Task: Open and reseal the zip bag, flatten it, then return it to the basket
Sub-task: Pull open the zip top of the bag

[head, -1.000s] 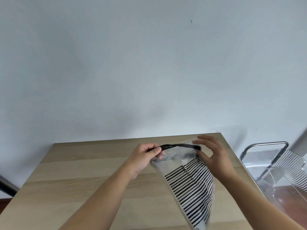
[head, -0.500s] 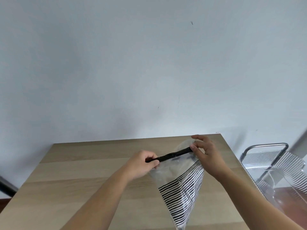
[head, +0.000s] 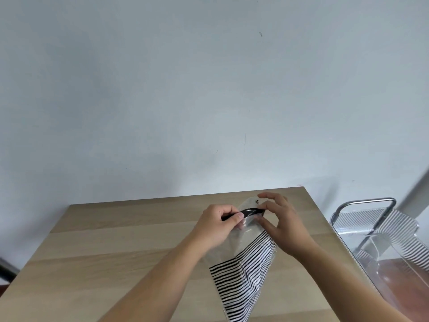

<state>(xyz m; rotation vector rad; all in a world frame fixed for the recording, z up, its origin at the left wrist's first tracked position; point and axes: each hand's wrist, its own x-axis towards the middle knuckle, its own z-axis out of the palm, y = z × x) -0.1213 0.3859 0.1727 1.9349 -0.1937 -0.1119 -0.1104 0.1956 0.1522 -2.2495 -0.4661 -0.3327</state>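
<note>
With both hands pinching the black zip strip (head: 251,211), the right hand (head: 279,225) has slid close to the left hand (head: 217,225), so the zip bag (head: 246,263) seems nearly resealed.

Pale grey-blue wall (head: 209,89) behind light wood table (head: 116,252); reddish floor (head: 399,268) at right.

Zip bag (head: 243,263): clear upper part, black-and-white horizontal stripes below, black zip strip (head: 251,210). Worktop (head: 116,252): pale wood in light and tan bands. Basket (head: 380,228): clear, striped, grey metal handle. Wall (head: 185,89): pale blue-grey.
</note>
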